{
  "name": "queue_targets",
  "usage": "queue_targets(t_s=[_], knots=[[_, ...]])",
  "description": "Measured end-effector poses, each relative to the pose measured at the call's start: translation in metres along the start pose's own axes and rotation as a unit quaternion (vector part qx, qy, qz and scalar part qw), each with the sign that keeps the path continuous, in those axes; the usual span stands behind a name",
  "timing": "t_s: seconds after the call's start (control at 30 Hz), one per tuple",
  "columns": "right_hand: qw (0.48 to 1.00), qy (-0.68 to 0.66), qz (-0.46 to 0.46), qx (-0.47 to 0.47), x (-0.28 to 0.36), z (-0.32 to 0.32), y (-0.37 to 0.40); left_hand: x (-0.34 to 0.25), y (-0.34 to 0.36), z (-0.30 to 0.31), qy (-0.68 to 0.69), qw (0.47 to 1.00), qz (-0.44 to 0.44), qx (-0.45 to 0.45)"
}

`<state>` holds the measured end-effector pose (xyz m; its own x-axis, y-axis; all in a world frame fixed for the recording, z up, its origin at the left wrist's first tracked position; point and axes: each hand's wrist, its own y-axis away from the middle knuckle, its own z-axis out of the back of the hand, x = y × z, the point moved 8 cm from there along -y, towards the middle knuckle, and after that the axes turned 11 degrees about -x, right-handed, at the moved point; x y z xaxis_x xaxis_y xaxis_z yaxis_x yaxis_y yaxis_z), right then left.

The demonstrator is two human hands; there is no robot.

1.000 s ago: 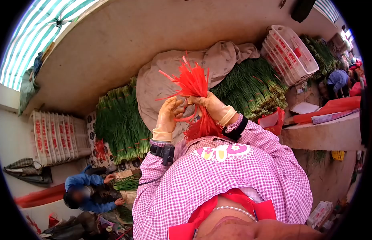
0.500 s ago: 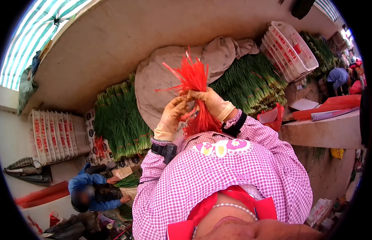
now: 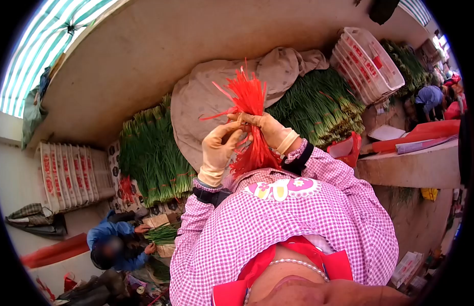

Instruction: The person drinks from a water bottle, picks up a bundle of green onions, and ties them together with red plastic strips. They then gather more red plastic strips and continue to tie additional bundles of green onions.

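A bundle of red plastic strips [image 3: 249, 97] is held up in front of my chest, its ends fanning out above and below my hands. My right hand [image 3: 270, 131], in a pale rubber glove, is closed around the bundle's middle. On the left, my gloved left hand [image 3: 218, 149] has its fingers bent and pinched at the side of the bundle, apparently on red strips, though the fingertips are partly hidden. Behind the bundle lies a grey-beige cloth [image 3: 206, 92] over the greens.
Bunched green stalks [image 3: 153, 153] lie left, and more stalks [image 3: 318, 104] lie right. Stacked white crates stand at left [image 3: 74, 173] and upper right [image 3: 367, 66]. A co-worker in a blue jacket [image 3: 112, 237] handles greens at lower left. A ledge [image 3: 410, 168] juts in at right.
My left hand has turned and shifted slightly, its fingers now higher against the bundle. The right hand keeps its grip. The co-worker's lower hand has moved up toward the greens.
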<state>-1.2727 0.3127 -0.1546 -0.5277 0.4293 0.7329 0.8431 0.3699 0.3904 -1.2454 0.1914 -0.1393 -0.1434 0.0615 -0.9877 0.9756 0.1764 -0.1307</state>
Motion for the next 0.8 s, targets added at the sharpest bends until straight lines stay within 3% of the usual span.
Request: queue_targets(t_s=[0.07, 0.13, 0.2, 0.23, 0.3, 0.33, 0.4, 0.5, 0.6, 0.73, 0.8], knots=[[1.0, -0.019, -0.023, 0.007, -0.011, 0.007, -0.01, -0.009, -0.001, -0.006, -0.013, 0.999, -0.053, 0.0], [0.999, -0.026, -0.026, 0.001, -0.012, 0.009, -0.012, -0.019, -0.002, -0.007, -0.036, 0.999, -0.032, 0.007], [0.999, -0.034, -0.03, -0.004, -0.012, 0.009, -0.012, -0.042, -0.002, -0.013, -0.284, 0.955, -0.076, 0.044], [0.999, -0.038, -0.034, -0.008, -0.012, 0.01, -0.012, -0.039, -0.005, -0.011, -0.283, 0.955, -0.077, 0.046], [0.998, -0.044, -0.04, -0.014, -0.009, 0.007, -0.008, -0.069, 0.001, -0.012, -0.331, 0.883, -0.333, -0.021], [0.998, -0.04, -0.036, -0.02, -0.005, 0.004, -0.004, -0.068, -0.003, -0.014, -0.33, 0.883, -0.333, -0.02], [0.998, -0.037, -0.033, -0.026, -0.006, 0.006, -0.005, -0.083, 0.002, -0.019, -0.271, 0.857, -0.438, -0.034], [0.999, -0.043, -0.028, -0.017, -0.012, 0.012, -0.013, -0.056, 0.0, -0.027, -0.293, 0.885, -0.36, 0.035], [0.997, -0.038, -0.061, 0.002, -0.015, 0.005, -0.01, -0.042, -0.002, -0.026, -0.289, 0.914, -0.285, 0.028], [0.999, -0.02, -0.046, 0.011, -0.014, 0.007, -0.012, -0.036, -0.005, -0.028, -0.293, 0.919, -0.262, 0.028], [0.998, -0.02, -0.053, 0.02, -0.016, 0.006, -0.012, -0.048, -0.002, -0.035, -0.32, 0.896, -0.305, 0.043]])
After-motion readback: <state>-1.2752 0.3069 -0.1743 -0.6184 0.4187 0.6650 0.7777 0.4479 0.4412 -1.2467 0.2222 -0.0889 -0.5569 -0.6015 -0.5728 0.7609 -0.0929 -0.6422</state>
